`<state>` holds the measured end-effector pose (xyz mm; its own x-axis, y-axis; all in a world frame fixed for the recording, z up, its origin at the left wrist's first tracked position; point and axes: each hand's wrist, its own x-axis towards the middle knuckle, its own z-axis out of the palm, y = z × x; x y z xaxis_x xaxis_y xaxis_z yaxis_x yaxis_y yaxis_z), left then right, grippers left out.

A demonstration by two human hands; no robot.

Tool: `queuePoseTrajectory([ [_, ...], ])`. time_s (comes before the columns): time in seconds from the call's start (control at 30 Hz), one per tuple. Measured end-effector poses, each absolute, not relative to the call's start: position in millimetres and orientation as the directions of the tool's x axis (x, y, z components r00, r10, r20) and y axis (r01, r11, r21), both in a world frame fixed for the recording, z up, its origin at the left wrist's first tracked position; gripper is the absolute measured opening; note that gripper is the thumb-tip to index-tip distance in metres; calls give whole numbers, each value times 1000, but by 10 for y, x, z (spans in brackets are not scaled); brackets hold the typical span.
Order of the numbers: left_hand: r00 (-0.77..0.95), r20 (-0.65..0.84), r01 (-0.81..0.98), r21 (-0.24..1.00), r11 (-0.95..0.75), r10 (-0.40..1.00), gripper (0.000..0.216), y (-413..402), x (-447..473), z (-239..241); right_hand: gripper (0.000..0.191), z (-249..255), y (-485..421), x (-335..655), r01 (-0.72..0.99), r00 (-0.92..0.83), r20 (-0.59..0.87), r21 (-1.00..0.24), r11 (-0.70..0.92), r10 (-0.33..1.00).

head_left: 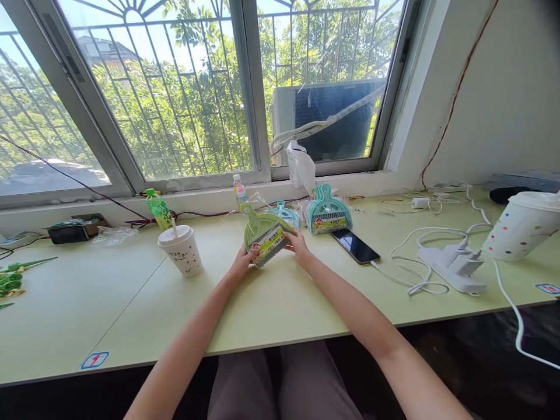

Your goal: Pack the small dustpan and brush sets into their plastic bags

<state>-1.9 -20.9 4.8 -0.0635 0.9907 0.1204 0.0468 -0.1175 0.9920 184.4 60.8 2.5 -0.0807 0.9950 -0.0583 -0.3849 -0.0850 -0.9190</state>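
Observation:
Both my hands hold a small green dustpan-and-brush set point(263, 233) with a paper label, tilted just above the pale green table point(280, 297). My left hand point(242, 261) grips its lower left corner, fingers curled round it. On the set's right edge my right hand point(298, 242) pinches it. Behind it lies a teal set point(285, 214), and a stack of several teal sets point(328, 214) stands a little to the right.
A white lidded cup with a straw point(182, 249) stands left of my hands, a green drink pouch point(158, 211) and a small bottle point(239, 189) behind. A phone point(354, 245), a power strip with cables point(452, 265) and a dotted cup point(522, 224) lie right.

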Motion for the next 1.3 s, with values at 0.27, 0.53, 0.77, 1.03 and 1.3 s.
queuePoseTrajectory([
  [0.27,-145,219,-94,968,-234,965,67,-199,35,30,60,11,601,1764,-535,-80,-96,-836,-124,992],
  [0.53,-227,166,-302,925,-231,960,66,-175,-145,176,99,11,188,1442,-654,-136,-20,-749,-105,990],
  [0.77,-132,101,-280,951,-135,986,59,-219,-184,244,98,9,189,1486,-600,-113,117,-800,26,987],
  [1.03,-104,-40,-283,959,9,994,41,-208,-176,159,89,-12,243,1526,-565,-80,146,-821,75,986],
  [1.3,-169,-32,-328,944,-26,985,35,-145,-173,118,87,-17,180,1476,-587,-8,110,-805,85,994],
])
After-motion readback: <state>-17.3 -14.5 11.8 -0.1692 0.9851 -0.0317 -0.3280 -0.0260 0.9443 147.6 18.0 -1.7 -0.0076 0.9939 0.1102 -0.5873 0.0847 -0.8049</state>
